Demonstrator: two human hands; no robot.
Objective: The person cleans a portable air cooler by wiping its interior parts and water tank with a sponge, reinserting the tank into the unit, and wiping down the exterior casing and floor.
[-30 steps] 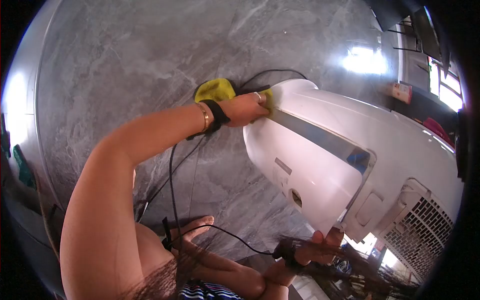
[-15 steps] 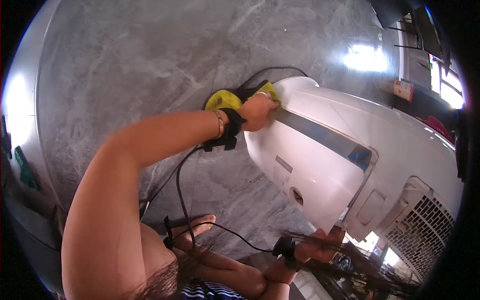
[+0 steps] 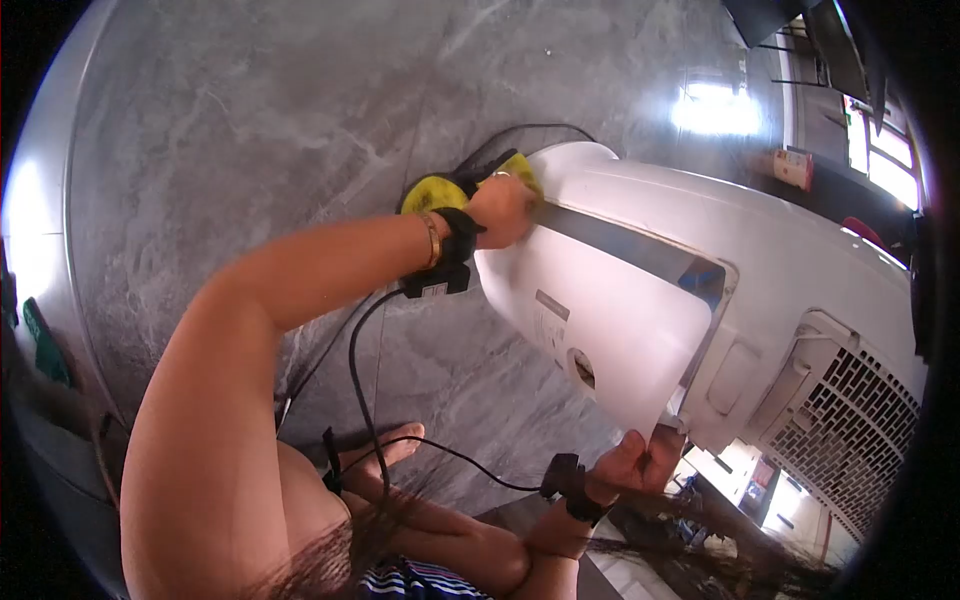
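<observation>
A yellow cloth (image 3: 435, 192) lies bunched in the left hand's (image 3: 503, 210) closed grip, against a white machine (image 3: 700, 205). The panel's (image 3: 635, 320) grey label (image 3: 552, 305) is unreadable. The right hand (image 3: 632, 468) touches the panel's lower corner; whether it grips, I cannot tell.

Two hands (image 3: 505, 212) (image 3: 628, 468), two wrist straps (image 3: 460, 236) (image 3: 573, 487), two yellow patches (image 3: 432, 193) (image 3: 518, 172), one appliance (image 3: 600, 290), one bracelet (image 3: 432, 240), one bare foot (image 3: 402, 442).

A glossy white appliance (image 3: 650, 190), rounded at one end, shows its smooth panel (image 3: 620, 325) pierced by a round hole, a long grey strip alongside. A bunched yellow-and-dark cloth (image 3: 432, 193) meets its edge near the rounded end.
</observation>
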